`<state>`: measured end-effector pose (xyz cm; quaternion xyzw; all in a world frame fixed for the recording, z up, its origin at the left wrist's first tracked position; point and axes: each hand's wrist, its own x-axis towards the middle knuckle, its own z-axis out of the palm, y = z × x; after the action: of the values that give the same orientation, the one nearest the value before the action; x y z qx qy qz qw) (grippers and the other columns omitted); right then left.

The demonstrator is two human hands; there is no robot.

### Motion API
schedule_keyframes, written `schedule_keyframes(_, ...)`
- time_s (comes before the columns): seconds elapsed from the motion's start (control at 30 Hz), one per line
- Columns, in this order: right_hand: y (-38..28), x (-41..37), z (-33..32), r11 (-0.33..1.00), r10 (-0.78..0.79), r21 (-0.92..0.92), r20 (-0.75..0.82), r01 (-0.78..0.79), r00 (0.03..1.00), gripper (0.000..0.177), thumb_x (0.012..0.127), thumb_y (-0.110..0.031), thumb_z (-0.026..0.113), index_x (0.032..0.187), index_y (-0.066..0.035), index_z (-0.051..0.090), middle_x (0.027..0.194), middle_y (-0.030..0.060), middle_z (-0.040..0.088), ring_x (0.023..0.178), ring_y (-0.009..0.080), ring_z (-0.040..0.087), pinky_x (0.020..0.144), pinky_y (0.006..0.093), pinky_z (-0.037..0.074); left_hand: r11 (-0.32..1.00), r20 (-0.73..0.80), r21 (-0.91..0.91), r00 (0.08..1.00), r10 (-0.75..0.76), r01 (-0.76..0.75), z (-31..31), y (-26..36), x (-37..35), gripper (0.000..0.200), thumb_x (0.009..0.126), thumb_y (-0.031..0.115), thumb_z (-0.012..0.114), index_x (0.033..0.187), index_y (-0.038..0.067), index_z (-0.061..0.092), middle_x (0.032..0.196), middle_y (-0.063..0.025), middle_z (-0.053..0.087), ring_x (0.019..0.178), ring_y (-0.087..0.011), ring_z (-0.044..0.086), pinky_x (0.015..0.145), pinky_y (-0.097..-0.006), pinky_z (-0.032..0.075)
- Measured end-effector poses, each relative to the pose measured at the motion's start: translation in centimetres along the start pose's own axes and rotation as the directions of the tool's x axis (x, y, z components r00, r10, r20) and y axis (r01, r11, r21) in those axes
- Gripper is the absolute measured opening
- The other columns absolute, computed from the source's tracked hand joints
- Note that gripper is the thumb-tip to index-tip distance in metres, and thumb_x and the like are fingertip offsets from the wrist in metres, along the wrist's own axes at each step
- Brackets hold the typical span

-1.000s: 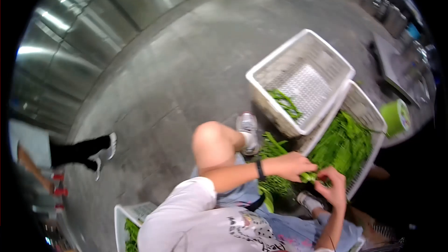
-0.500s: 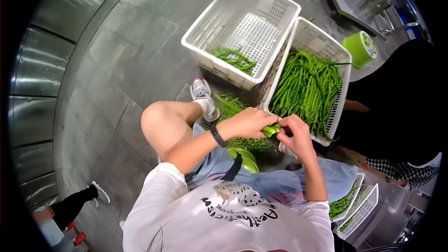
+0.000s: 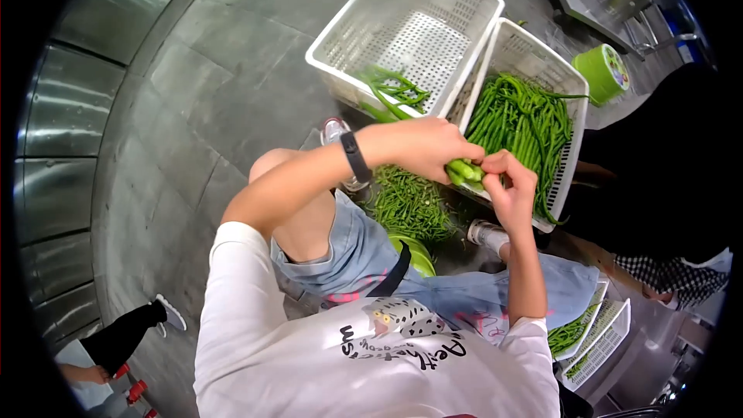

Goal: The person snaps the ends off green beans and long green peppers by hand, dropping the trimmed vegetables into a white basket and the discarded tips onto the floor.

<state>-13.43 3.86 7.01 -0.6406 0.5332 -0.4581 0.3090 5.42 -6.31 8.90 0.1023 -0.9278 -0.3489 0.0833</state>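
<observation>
Above the near rim of the full crate point(image 3: 579, 81): both hands met on 1 bunch point(image 3: 467, 171) of green beans; it was held just over that rim, probably so that loose bits fell in or beside the crate.
Left hand point(image 3: 422, 147): fingers were closed round the bunch from above; only the stub ends stuck out toward the other hand; the wrap seemed meant to keep the beans together and level; a black band point(image 3: 356, 156) sat on the wrist.
Right hand point(image 3: 511, 186): thumb and fingers were pinched shut on the exposed ends of the bunch; what the fingertips did there was hidden.
Full crate: white, heaped with long beans lying roughly lengthwise; its side touched the far crate point(image 3: 333, 42).
Far crate: white, mostly bare; a few beans point(image 3: 391, 91) lay at its near end.
Pile point(image 3: 406, 201): loose beans lay on the floor point(image 3: 232, 70) between the feet, right under the hands.
Bowl point(image 3: 418, 255): green, partly hidden by the lap; contents could not be told.
Tub point(image 3: 602, 70): green, beyond the full crate and apart from it.
Trays point(image 3: 596, 333): 2 white ones sat by the right hip, with some beans in them.
Others: 1 person in black point(image 3: 665, 155) sat just past the full crate; another's leg point(image 3: 128, 333) showed far off, lower left.
</observation>
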Motion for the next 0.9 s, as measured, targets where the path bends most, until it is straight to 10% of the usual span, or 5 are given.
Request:
schedule_keyframes(0.37, 1.7, 1.0, -5.1, 0.781, 0.418, 0.437, 0.166, -0.446, 0.893, 0.013, 0.078, 0.0, 0.061, 0.091, -0.002, 0.063, 0.108, 0.0117, 0.058, 0.089, 0.0168, 0.059, 0.076, 0.0271, 0.049, 0.997, -0.118, -0.067, 0.993, 0.016, -0.024, -3.7, 0.2, 1.5, 0.039, 0.066, 0.01, 0.071, 0.102, 0.009, 0.056, 0.078, -0.0108, 0.063, 0.071, -0.0309, 0.061, 0.062, -0.0367, 0.048)
schedule_keyframes(0.43, 2.5, -0.6, -4.7, 0.954, 0.241, -0.263, 0.382, -0.145, 0.892, 0.026, 0.071, -0.011, 0.07, 0.096, -0.007, 0.067, 0.14, 0.0118, 0.038, 0.122, 0.0361, 0.044, 0.093, 0.0383, 0.046, 0.995, -0.145, -0.087, 0.988, -0.06, 0.048, -4.7, 0.2, 1.3, 0.037, 0.067, 0.009, 0.071, 0.101, 0.007, 0.056, 0.077, -0.0101, 0.063, 0.069, -0.0291, 0.062, 0.063, -0.0339, 0.048)
schedule_keyframes(0.53, 0.4, -3.5, -1.2, 0.567, 0.392, -0.818, 0.375, 0.101, 0.84, 0.023, 0.07, -0.014, 0.07, 0.091, -0.006, 0.068, 0.143, 0.0068, 0.036, 0.123, 0.0408, 0.038, 0.09, 0.0503, 0.042, 0.999, -0.225, 0.007, 0.973, -0.05, 0.053, -5.9, 0.3, 0.9, 0.035, 0.071, 0.008, 0.069, 0.103, 0.007, 0.055, 0.08, -0.0115, 0.064, 0.072, -0.0302, 0.062, 0.065, -0.0341, 0.048)
schedule_keyframes(0.67, -2.3, -4.8, 3.3, 0.862, -0.208, -0.322, 0.482, 0.393, 0.851, 0.016, 0.069, -0.012, 0.066, 0.084, -0.009, 0.066, 0.116, 0.0112, 0.051, 0.107, 0.0312, 0.046, 0.084, 0.0429, 0.041, 0.999, -0.291, 0.041, 0.957, -0.002, 0.015, -5.8, 0.8, 0.6, 0.035, 0.072, 0.007, 0.068, 0.104, 0.006, 0.055, 0.082, -0.0119, 0.065, 0.073, -0.0302, 0.062, 0.066, -0.0338, 0.049)
schedule_keyframes(0.9, -6.2, -7.1, 10.7, 0.767, -0.448, -0.073, 0.65, 0.637, 0.614, 0.027, 0.069, -0.02, 0.07, 0.088, -0.003, 0.063, 0.107, 0.0109, 0.051, 0.101, 0.0281, 0.049, 0.078, 0.0399, 0.041, 1.0, -0.248, -0.001, 0.968, -0.028, 0.029, -5.7, 3.6, 1.5, 0.037, 0.071, 0.005, 0.069, 0.105, 0.006, 0.054, 0.08, -0.0096, 0.064, 0.072, -0.0271, 0.062, 0.067, -0.033, 0.048)
